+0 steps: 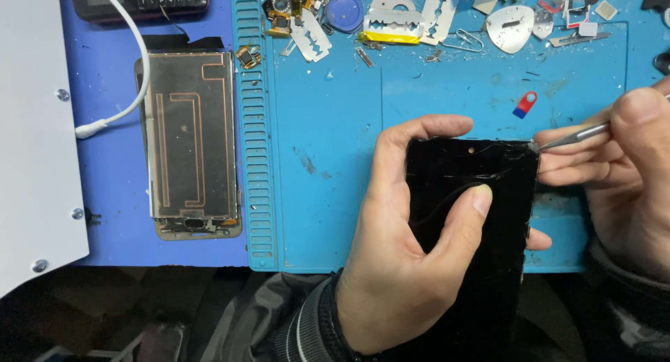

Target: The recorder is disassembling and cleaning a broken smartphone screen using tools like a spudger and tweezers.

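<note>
Head view: left hand (412, 243) grips a cracked black screen (474, 215), thumb pressed on the glass, holding it over the near edge of the blue mat (335, 145). Right hand (621, 166) pinches metal tweezers (569, 137), their tip touching the screen's upper right corner. Left of the mat, a phone frame (190, 142) lies on the desk beside a white cable (132, 62). Metal picks (408, 16) are scattered along the mat's far edge.

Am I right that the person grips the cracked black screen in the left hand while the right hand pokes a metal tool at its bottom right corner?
Not quite. In the head view the left hand does grip the cracked black screen, but the right hand puts the metal tool to its top right corner, not the bottom right.
</note>
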